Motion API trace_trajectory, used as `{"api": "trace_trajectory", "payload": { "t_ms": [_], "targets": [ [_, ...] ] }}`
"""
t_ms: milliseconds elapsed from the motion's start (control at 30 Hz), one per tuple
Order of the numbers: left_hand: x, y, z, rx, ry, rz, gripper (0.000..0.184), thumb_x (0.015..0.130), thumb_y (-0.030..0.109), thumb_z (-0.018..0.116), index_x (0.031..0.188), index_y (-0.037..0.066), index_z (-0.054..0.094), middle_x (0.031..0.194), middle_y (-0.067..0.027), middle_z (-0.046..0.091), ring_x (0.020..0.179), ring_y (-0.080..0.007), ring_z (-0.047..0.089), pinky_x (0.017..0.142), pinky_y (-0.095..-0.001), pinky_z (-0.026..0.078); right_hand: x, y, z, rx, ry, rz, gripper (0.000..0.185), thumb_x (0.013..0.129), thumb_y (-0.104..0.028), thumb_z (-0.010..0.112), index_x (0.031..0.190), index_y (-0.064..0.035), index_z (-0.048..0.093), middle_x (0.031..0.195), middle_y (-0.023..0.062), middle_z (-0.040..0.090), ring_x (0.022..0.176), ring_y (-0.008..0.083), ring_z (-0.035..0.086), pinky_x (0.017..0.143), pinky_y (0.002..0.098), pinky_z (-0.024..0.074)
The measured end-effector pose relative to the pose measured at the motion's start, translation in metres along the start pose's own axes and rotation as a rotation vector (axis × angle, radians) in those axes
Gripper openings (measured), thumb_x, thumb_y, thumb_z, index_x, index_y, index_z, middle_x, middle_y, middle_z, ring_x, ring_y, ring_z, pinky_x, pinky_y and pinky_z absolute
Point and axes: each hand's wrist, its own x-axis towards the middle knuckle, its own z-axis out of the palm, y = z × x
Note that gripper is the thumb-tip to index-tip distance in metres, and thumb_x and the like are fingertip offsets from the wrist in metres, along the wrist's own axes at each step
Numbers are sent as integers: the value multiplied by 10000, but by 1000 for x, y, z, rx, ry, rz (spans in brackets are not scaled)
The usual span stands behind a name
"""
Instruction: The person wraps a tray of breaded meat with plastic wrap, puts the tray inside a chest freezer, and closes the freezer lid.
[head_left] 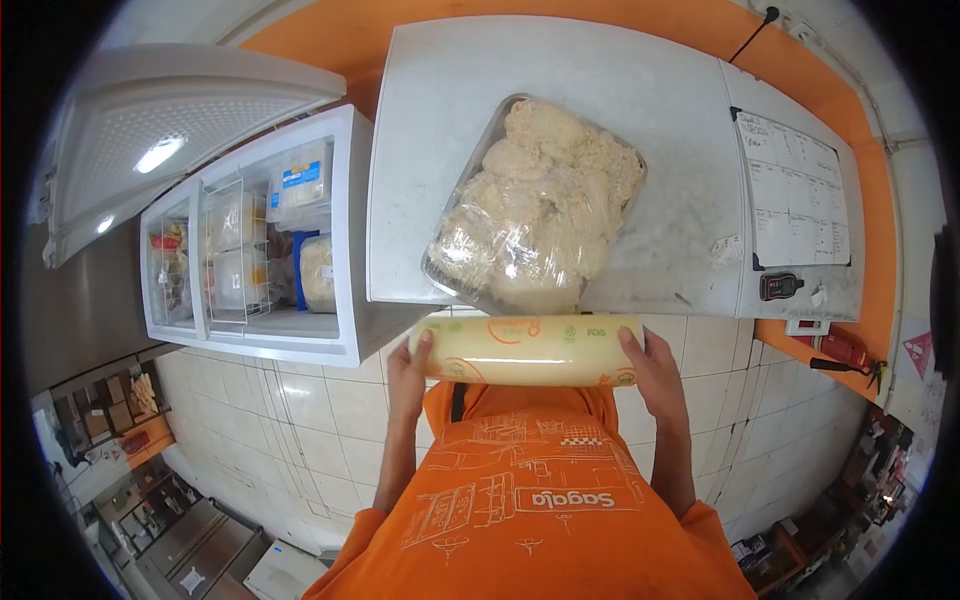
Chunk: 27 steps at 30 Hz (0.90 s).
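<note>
A large roll of cling film [520,352], pale yellow with orange and green print, lies crosswise in front of my orange shirt. My left hand [408,368] grips its left end, thumb on top. My right hand [650,368] grips the right end the same way. Just beyond the roll, a tray [468,178] heaped with pale, coated pieces of food [545,210] rests at the front edge of the white top. Shiny clear film covers the pieces. Whether film runs from the roll to the tray cannot be made out.
On the left, a chest freezer [358,230] stands with its lid [200,130] raised, holding baskets, tubs and bags. At the right are a whiteboard [795,190], a small black device [780,286] and a fire extinguisher [845,350]. Tiled floor [310,420] lies behind me.
</note>
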Motion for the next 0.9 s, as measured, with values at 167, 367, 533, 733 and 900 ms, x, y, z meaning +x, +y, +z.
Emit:
{"api": "trace_trajectory", "payload": {
  "t_ms": [167,367,533,733,900],
  "targets": [
    [-1,-87,3,238,-147,-225,470,871,320,652,1071,-98,572,860,-152,658,751,-158,626,618,-277,489,23,93,-21,-293,224,319,660,836,-466,648,1204,66,521,1018,150,646,921,201,615,841,311,465],
    [9,-54,40,293,16,-80,568,828,262,699,1198,-118,494,830,-163,650,703,-151,619,580,-264,488,51,120,-24,-620,222,-58,627,801,-454,670,1151,56,572,1007,178,660,874,224,649,769,308,497],
    [41,-56,43,158,-247,-143,479,839,215,684,1170,-106,556,819,-119,655,690,-118,603,598,-249,486,65,93,-32,-309,73,179,455,815,-397,659,925,45,671,797,141,670,718,167,628,666,300,487],
    [76,-48,74,98,-342,-106,294,869,204,642,994,-62,629,850,-87,645,722,-120,603,626,-244,486,103,81,-57,-296,120,5,386,834,-355,631,878,25,680,716,109,664,691,173,625,663,311,482],
    [95,-51,78,44,-461,-83,430,836,226,665,1132,-72,573,997,-133,634,891,-167,602,759,-272,483,117,49,-65,-652,83,-111,392,850,-411,573,886,-42,700,822,149,691,775,316,660,727,395,491]
  ]
}}
